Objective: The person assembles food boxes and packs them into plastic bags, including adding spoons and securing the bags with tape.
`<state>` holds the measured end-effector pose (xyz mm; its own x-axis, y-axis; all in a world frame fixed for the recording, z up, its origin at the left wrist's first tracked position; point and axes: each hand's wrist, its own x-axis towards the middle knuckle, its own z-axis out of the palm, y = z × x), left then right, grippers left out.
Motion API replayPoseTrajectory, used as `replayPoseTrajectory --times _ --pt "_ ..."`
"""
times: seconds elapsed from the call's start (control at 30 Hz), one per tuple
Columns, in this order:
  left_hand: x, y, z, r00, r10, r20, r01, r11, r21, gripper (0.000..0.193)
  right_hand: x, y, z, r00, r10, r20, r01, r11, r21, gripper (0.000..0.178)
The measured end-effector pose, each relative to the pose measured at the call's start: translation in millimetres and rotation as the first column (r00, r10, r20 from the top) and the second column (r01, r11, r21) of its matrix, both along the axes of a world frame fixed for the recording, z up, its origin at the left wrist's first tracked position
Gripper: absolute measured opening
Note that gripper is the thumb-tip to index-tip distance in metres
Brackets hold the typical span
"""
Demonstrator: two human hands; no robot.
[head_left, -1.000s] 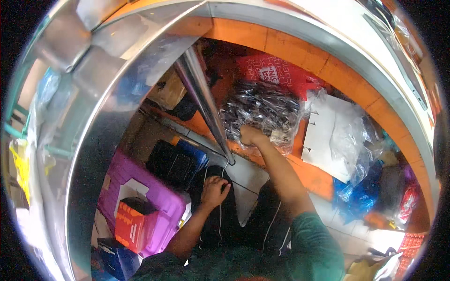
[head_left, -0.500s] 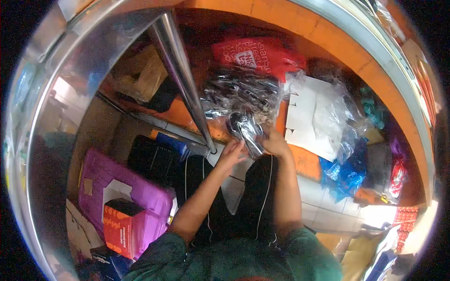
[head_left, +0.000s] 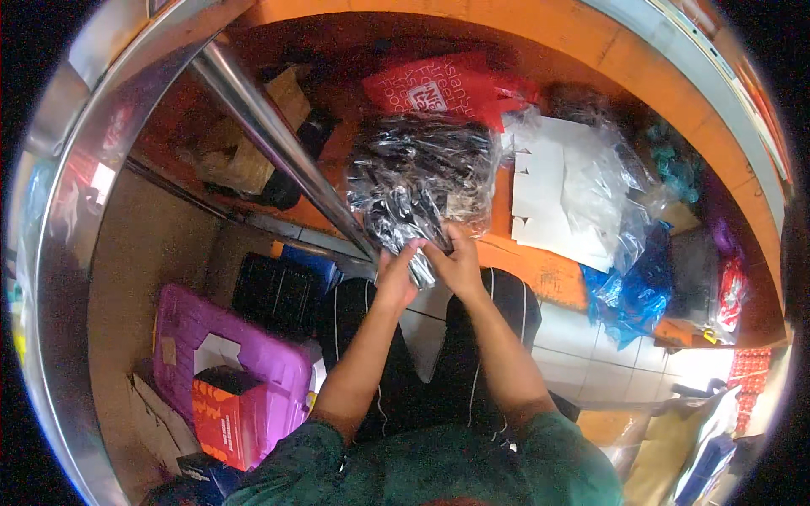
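Between both hands is a dark item in shiny clear plastic wrap [head_left: 398, 221], tilted with its lower end toward me. My left hand [head_left: 395, 278] grips the wrap's near end from the left, thumb on top. From the right, my right hand [head_left: 456, 268] closes on the same end, its thumb close to the left one. The dark item's exact kind cannot be made out. Right behind it lies a large clear plastic bag full of black wrapped items [head_left: 430, 160], and the held package partly overlaps it.
A red printed bag [head_left: 439, 84] lies behind the black pile on the orange shelf [head_left: 540, 274]. To the right are white card sheets [head_left: 548, 202] and blue plastic [head_left: 629, 299]. A metal pole [head_left: 278, 148] slants at the left, above a purple lid [head_left: 228, 325] and red box [head_left: 228, 422].
The wrapped package has moved left and slightly toward me. My right hand has shifted left, and both hands have come together at its near end. The view has also shifted a little.
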<state>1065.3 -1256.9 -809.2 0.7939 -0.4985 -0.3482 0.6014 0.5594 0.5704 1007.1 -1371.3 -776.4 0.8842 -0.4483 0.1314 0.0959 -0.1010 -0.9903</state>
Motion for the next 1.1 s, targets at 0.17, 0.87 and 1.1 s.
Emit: replayPoseTrajectory --times 0.17,0.87,1.1 --pt "0 -17 11 0.999 0.04 0.037 -0.042 0.998 0.039 0.027 1 -19 -12 0.994 0.066 0.087 -0.031 0.935 -0.354 0.018" --pt "-6 -35 22 0.979 0.197 0.059 -0.199 0.98 0.022 0.029 11 -47 -19 0.93 -0.356 0.088 0.166 0.623 0.764 0.016" --pt "-3 -34 8 0.979 0.157 0.129 -0.167 0.983 0.073 0.029 -3 -54 6 0.973 -0.216 0.083 0.099 0.711 0.697 0.019"
